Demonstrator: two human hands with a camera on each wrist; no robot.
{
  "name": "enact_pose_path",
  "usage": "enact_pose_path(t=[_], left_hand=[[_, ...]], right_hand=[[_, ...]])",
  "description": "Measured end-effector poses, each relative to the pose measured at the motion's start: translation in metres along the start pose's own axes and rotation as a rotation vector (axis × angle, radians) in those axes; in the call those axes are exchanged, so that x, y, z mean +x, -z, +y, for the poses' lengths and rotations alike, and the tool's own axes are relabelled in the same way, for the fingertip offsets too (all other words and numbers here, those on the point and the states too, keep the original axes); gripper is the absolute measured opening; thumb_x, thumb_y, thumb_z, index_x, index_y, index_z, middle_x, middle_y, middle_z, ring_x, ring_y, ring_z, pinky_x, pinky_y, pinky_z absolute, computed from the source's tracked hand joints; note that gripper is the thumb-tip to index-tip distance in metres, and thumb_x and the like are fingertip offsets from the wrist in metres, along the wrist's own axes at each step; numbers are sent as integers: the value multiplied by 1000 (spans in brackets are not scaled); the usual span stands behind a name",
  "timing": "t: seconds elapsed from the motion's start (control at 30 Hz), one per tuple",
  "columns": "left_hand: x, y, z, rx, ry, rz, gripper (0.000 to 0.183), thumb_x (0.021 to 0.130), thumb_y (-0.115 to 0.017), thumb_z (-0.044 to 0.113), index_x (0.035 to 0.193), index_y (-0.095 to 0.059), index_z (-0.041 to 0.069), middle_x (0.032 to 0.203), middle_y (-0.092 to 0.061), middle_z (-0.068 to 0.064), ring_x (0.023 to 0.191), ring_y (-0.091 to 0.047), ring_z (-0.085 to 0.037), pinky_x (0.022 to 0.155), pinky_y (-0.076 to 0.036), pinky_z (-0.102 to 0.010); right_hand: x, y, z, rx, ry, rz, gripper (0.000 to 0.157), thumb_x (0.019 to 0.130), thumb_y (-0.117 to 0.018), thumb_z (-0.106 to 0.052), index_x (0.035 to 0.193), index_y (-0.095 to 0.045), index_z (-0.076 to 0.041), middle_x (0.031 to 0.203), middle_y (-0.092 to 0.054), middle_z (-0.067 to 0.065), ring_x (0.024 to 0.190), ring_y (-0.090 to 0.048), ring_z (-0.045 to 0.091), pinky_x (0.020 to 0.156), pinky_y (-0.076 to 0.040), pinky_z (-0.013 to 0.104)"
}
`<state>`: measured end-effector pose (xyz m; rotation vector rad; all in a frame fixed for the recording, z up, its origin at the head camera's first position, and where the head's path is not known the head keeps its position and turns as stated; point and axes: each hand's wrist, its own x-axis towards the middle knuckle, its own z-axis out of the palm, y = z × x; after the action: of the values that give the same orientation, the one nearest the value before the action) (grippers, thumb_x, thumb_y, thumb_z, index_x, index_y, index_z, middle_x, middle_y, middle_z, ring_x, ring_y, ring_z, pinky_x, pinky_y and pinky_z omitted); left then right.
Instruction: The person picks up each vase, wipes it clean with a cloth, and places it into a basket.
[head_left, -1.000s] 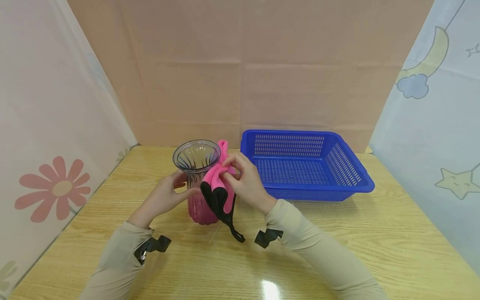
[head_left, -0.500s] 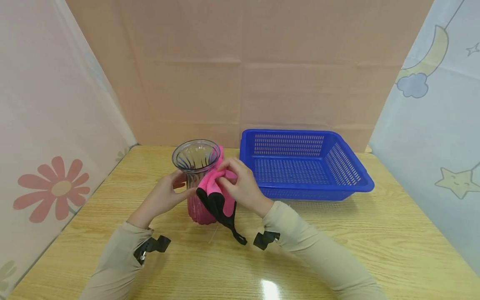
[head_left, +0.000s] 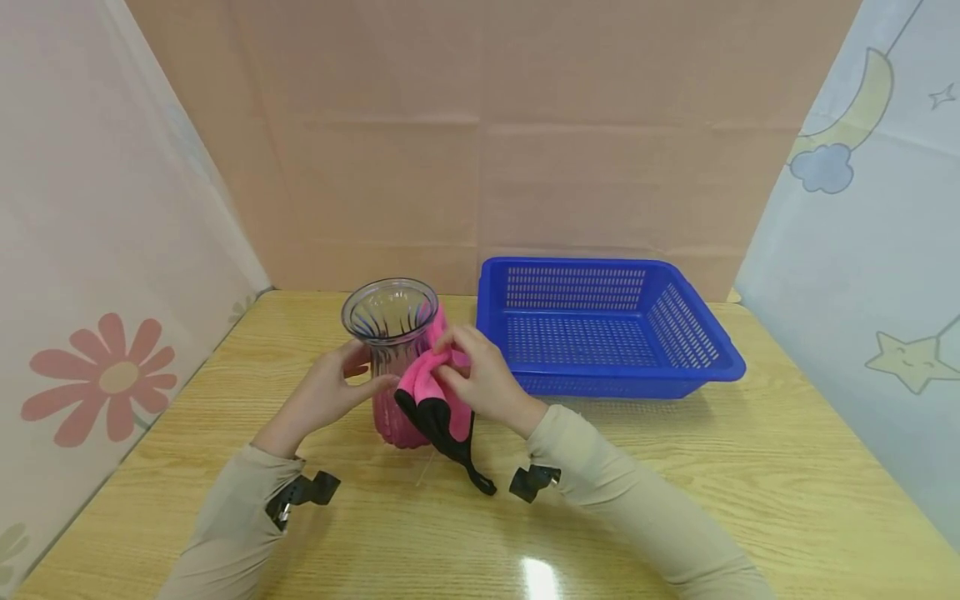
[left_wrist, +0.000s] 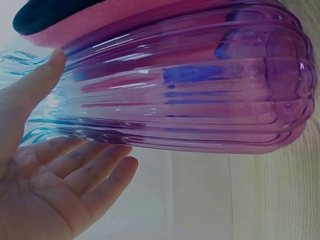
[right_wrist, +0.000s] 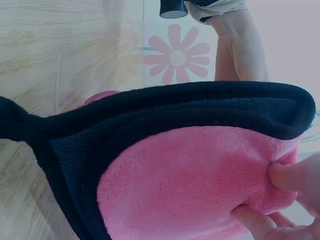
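A ribbed glass vase [head_left: 397, 421], clear above and pink-purple lower down, stands upright on the table. My left hand [head_left: 322, 398] holds its neck, thumb on the near side and fingers round the far side. In the left wrist view the vase [left_wrist: 200, 100] fills the upper part, its fluted base near the tabletop. My right hand [head_left: 486, 379] pinches a folded pink cloth [head_left: 426, 385] with black trim against the vase's right side. A black hanging loop dangles from its lower end. The right wrist view shows fingers and thumb bunching the plush cloth [right_wrist: 180, 175].
A blue plastic basket [head_left: 615, 372] with slotted walls stands at the back right, just beyond the right hand. The wood-grain table [head_left: 675, 492] ends at a peach backdrop [head_left: 480, 167]. Patterned sheets hang on both sides. A small device is strapped to each wrist.
My right hand has slid the cloth slightly down and left along the vase, and the cloth's top end sits lower behind the rim. The left hand and vase hold nearly still.
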<state>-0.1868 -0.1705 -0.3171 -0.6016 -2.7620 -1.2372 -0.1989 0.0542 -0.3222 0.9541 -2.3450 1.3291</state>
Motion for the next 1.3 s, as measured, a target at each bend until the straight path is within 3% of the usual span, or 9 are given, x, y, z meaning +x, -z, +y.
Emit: enact_pose_path(t=[0.27, 0.57, 0.8, 1.0, 1.3], left_hand=[[-1, 1, 0, -14, 3, -7, 59, 86, -68, 26, 134, -44, 3, 123, -60, -23, 115, -57, -41, 95, -49, -51], [-1, 2, 1, -20, 0, -6, 61, 85, -68, 27, 136, -43, 5, 126, -58, -23, 116, -57, -40, 95, -49, -52], [-1, 1, 2, -12, 0, -6, 62, 85, -68, 29, 137, -43, 6, 126, -59, -22, 115, -57, -40, 95, -49, -51], [-1, 2, 2, -12, 12, -8, 62, 85, -68, 30, 136, -43, 6, 125, -59, -22, 115, -57, -41, 94, -50, -51], [-1, 1, 1, -20, 5, -9, 62, 85, -68, 30, 136, -43, 5, 125, -59, -22, 115, -57, -39, 95, -50, -50]], right_hand=[[-2, 0, 5, -65, 7, -41, 14, 82, -64, 4, 87, -54, -4, 93, -58, 11, 95, -55, 23, 83, -56, 40], [-4, 0, 8, -108, 3, -66, 16, 80, -66, 3, 86, -53, -4, 89, -58, 11, 90, -55, 23, 81, -53, 35], [-7, 0, 9, -130, 0, -90, 16, 80, -66, 3, 87, -53, -2, 89, -58, 13, 90, -55, 24, 80, -53, 41], [-8, 0, 11, -162, 26, -101, 16, 80, -67, 2, 86, -53, -2, 86, -59, 12, 86, -54, 23, 76, -51, 38], [-12, -2, 15, -185, 1, -131, 14, 81, -67, 0, 87, -54, -2, 86, -59, 11, 82, -53, 20, 71, -50, 29]])
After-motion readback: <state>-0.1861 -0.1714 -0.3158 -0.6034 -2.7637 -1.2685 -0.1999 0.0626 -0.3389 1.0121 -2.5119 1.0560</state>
